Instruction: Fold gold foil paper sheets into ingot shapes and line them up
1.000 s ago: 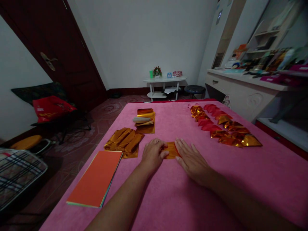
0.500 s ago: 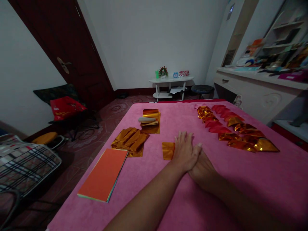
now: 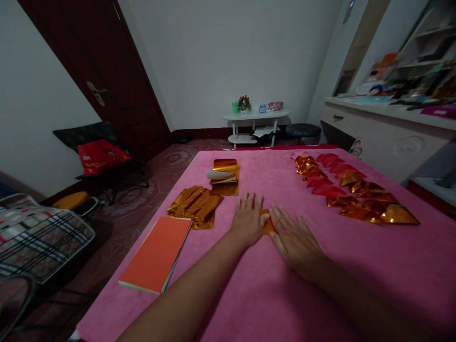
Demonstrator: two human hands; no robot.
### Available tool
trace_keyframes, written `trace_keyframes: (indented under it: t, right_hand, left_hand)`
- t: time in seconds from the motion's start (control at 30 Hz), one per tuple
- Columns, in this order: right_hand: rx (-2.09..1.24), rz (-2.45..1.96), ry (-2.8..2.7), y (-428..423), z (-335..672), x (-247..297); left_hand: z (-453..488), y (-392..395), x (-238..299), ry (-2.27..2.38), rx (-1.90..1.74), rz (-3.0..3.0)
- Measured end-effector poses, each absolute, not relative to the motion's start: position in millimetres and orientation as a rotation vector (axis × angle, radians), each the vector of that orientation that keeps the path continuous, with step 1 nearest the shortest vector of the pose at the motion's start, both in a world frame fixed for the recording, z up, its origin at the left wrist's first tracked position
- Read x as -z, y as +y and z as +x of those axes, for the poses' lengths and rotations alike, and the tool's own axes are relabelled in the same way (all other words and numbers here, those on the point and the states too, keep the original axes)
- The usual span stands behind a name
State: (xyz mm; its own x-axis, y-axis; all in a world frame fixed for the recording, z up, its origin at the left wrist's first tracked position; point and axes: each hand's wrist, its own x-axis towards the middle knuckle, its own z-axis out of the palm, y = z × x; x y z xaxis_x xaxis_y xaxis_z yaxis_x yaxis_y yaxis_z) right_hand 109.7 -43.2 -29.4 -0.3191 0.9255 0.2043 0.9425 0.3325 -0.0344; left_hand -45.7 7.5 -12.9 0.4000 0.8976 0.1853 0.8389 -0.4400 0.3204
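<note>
A small piece of gold foil paper [image 3: 268,224] lies on the pink cloth [image 3: 228,304], mostly covered by my hands. My left hand [image 3: 248,218] rests flat over its left side, fingers stretched out. From the right, my right hand [image 3: 295,240] lies flat with its fingertips on the piece. Left of them is a crumpled stack of gold foil sheets [image 3: 194,205], and beyond it gold foil [image 3: 228,189] with a grey rod-like object [image 3: 219,175] on top. An orange sheet [image 3: 158,251] tops a stack of coloured paper at the near left.
Rows of folded gold foil [image 3: 374,197] and red pieces [image 3: 326,186] lie on the right of the cloth. Against the wall stands a white side table [image 3: 256,115], with a dark stool [image 3: 302,130] beside it. A red bag [image 3: 101,156] sits on a chair at left.
My left hand has moved left, off my right hand and onto the foil's left side. My hands were overlapping and are now apart. The view has shifted slightly.
</note>
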Motion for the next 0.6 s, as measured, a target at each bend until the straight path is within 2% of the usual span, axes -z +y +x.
trace_keyframes:
  t: [0.27,0.4,0.47,0.6]
  right_hand:
    - [0.032,-1.801,-2.423,-44,106,16]
    - [0.085,-1.630,-2.441,-50,77,3]
    - [-0.025,-1.479,-2.509,-53,58,0]
    - [-0.192,-1.459,-2.491,-54,45,7]
  left_hand:
    - [-84,-3,15,1.772,-0.378,2.575]
    - [-84,-5,15,1.790,-0.372,2.583]
    - [-83,-3,15,1.776,-0.335,2.583]
    - [-84,-1,17,1.778,-0.275,2.558]
